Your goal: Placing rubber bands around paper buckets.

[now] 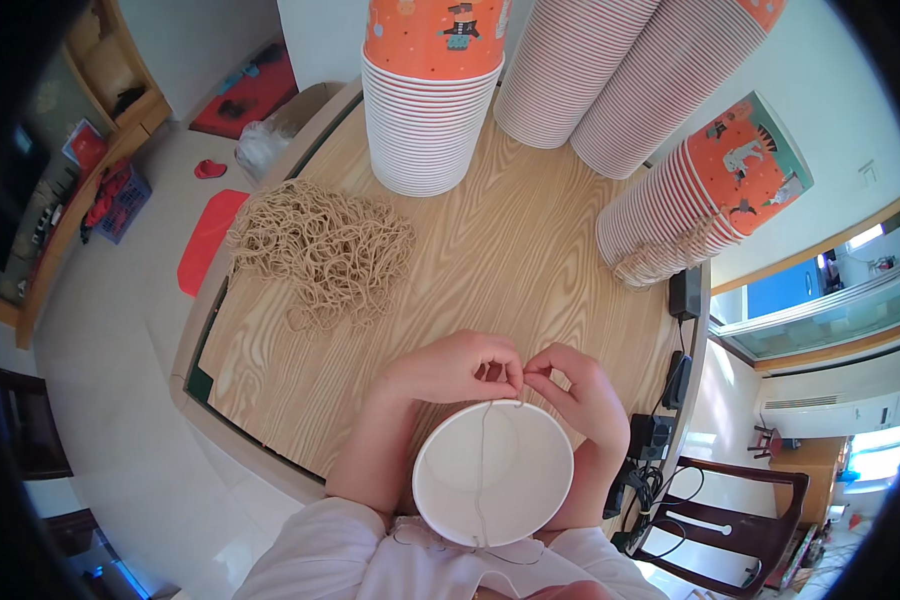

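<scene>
A white paper bucket (pixel 450 478) stands against my front, its round mouth facing up. A thin beige cord (pixel 482 450) runs across the mouth from the near rim to the far rim. At the far rim my left hand (pixel 460 366) and my right hand (pixel 582 392) almost meet, each with thumb and forefinger pinched on the cord's end. The exact knot or hole between the fingertips is too small to make out. Left of my hands lies a tangled heap of beige cords (pixel 325 245) on the wood-grain table (pixel 490 260).
A tall stack of orange-patterned paper buckets (pixel 425 120) stands at the far side, with two more stacks (pixel 580 60) behind. A leaning stack (pixel 670 200) has cords draped over it at the right. Black adapters and cables (pixel 650 440) line the right edge, beside a dark wooden chair (pixel 740 510).
</scene>
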Motion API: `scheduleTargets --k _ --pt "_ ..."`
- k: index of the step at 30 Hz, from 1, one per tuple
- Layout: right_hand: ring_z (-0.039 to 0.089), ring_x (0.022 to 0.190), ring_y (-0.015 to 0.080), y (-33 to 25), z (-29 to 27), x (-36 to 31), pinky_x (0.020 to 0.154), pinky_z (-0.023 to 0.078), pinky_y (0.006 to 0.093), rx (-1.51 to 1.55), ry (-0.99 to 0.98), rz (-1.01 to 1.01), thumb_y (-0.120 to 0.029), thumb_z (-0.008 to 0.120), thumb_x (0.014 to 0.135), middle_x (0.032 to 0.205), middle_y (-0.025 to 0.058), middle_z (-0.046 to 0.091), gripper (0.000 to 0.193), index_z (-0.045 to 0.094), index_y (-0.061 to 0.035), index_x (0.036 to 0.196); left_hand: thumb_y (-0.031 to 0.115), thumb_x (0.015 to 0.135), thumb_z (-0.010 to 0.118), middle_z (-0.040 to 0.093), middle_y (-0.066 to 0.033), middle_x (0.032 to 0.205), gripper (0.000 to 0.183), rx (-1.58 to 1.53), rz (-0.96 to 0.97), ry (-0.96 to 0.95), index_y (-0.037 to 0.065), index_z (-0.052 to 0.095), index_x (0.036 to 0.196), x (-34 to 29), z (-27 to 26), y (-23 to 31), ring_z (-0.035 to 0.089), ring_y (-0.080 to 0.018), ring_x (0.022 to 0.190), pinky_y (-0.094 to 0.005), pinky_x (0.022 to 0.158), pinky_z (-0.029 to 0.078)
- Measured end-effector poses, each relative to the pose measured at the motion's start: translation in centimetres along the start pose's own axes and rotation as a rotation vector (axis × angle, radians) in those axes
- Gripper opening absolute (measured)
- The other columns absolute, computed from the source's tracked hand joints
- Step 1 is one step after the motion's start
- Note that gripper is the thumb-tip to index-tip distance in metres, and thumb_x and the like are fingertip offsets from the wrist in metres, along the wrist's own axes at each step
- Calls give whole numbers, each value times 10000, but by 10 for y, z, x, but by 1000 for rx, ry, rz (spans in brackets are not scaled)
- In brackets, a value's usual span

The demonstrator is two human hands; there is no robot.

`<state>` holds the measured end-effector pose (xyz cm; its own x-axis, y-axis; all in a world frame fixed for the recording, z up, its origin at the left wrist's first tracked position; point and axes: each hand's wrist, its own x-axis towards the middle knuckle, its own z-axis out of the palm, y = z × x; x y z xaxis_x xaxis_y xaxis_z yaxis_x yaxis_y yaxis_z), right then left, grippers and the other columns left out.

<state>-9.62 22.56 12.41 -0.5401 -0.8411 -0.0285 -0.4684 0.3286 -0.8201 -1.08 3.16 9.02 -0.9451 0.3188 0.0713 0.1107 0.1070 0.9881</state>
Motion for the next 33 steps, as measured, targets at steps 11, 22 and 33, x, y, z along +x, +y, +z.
scheduleTargets --k 11,22,33 --pt "606 735 275 -16 2 0 654 475 327 -25 70 7 -53 677 759 781 132 612 120 629 8 850 141 865 624 602 -3 832 126 -298 -57 42 28 601 917 -2 -2 -18 552 -77 771 -234 688 458" --pt "611 735 279 -17 2 -1 648 481 327 -45 101 29 -55 686 749 786 127 622 117 642 0 842 122 839 642 602 1 764 96 -795 -22 -34 35 612 865 12 14 -53 558 -79 720 -225 677 443" --pt "621 763 203 -13 6 2 672 473 282 -20 89 87 8 674 759 807 97 636 111 640 14 865 30 809 661 622 -20 806 48 -868 -16 154 24 631 846 1 25 -66 585 -100 754 -241 706 470"
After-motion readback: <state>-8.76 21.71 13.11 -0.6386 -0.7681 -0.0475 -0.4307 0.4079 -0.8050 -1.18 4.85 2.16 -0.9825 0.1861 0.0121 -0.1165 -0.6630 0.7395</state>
